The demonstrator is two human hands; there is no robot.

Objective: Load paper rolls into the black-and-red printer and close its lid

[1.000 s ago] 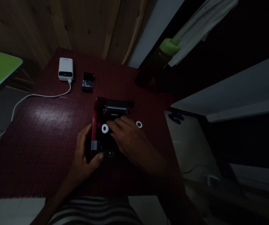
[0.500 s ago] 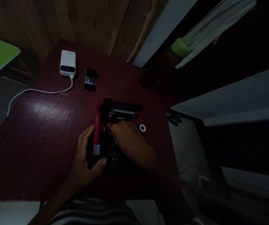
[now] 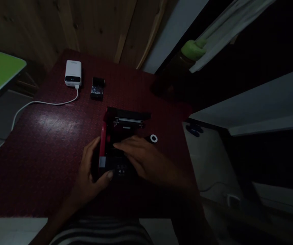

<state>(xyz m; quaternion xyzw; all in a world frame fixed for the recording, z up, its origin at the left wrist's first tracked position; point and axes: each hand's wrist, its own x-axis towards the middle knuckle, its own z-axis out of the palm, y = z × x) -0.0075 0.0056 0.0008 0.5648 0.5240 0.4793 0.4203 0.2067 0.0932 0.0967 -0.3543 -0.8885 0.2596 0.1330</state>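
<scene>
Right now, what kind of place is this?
Probably a dim room in a home, though I can't be sure. There's a table with a dark red, patterned top, a wall of brown wooden boards behind it, and what look like dark blue slippers on the pale floor.

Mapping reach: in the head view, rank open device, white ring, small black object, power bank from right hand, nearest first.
From right hand:
1. Open device, partly beneath it
2. White ring, right
3. Small black object, ahead-left
4. Power bank, farther left
</scene>
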